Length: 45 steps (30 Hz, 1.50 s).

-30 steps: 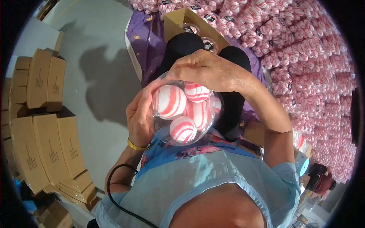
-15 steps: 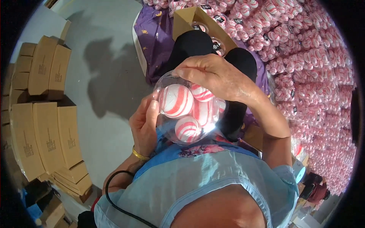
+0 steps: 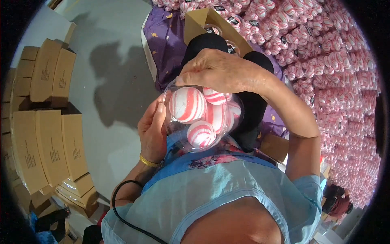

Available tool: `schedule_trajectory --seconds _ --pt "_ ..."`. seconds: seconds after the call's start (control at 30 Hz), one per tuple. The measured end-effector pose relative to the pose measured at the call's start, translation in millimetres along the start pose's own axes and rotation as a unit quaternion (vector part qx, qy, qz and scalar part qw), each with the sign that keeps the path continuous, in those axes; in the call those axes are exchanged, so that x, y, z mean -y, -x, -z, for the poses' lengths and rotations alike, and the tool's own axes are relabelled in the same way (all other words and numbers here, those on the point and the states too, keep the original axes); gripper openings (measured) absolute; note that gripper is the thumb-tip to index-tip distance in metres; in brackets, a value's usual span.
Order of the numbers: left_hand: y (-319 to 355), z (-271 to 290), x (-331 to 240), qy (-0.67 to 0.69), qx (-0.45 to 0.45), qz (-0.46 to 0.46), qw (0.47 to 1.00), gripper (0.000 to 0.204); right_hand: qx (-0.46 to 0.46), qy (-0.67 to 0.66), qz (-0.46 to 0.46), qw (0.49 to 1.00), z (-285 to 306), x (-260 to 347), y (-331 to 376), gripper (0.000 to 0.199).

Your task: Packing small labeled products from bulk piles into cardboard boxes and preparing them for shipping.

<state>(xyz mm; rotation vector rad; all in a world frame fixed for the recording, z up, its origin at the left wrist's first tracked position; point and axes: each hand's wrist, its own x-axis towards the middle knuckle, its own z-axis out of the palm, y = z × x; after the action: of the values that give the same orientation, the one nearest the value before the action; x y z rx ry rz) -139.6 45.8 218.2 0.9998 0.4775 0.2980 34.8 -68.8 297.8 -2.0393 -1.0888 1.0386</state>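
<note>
Over my lap I hold a clear round plastic tub [image 3: 181, 136] with several red-and-white striped balls [image 3: 188, 105] of different sizes inside. My left hand [image 3: 152, 126] grips the tub's left side, the thumb lying along its rim; a gold-coloured band circles that wrist. From the far side, my right hand [image 3: 221, 73] is bent over the tub's edge, its thumb and fingers closed on the rim near the largest ball. Part of the balls on the far side is hidden by this hand.
Past my knees stands an open cardboard box [image 3: 237, 32] with similar tubs, on a purple patterned cloth [image 3: 162, 36]. Rows of packed striped balls [image 3: 325, 61] fill the right side. Stacked cardboard cartons [image 3: 50, 142] line the left, beside a grey floor [image 3: 113, 150].
My right hand has shifted along the rim to the left, its elbow swinging outward. The tub is tilted slightly differently, and the bright glare on it has gone.
</note>
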Motion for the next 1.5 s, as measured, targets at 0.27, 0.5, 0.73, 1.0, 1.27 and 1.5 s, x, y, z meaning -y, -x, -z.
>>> schedule_trajectory --seconds 0.27,0.5,0.73,1.0,1.27,1.5 --pt "-12.3 -8.2 -8.1 -0.253 0.114 -0.177 0.944 0.043 -0.126 -0.349 0.01 0.929 -27.6 -25.6 -3.6 0.042" --pt "-13.7 -12.7 -2.4 -0.214 0.086 -0.096 0.968 0.046 -0.341 -0.375 0.162 0.847 -68.9 -53.4 13.6 0.023" --pt "-15.9 -15.0 -7.4 -0.382 0.146 -0.233 0.882 0.044 -0.331 -0.331 0.152 0.87 -68.5 -55.2 22.2 0.027" --pt "-25.9 -5.6 9.2 -0.361 0.152 -0.17 0.904 0.037 -0.411 -0.178 0.254 0.857 -82.3 -62.4 38.1 0.022" --pt "-18.2 -19.8 6.5 -0.312 0.151 -0.154 0.925 0.044 -0.438 -0.12 0.273 0.848 -88.4 -65.9 51.4 0.017" --pt "-18.5 -17.9 13.4 -0.19 0.121 -0.054 0.973 0.046 -0.376 -0.059 0.251 0.89 -75.5 -65.1 39.8 0.026"
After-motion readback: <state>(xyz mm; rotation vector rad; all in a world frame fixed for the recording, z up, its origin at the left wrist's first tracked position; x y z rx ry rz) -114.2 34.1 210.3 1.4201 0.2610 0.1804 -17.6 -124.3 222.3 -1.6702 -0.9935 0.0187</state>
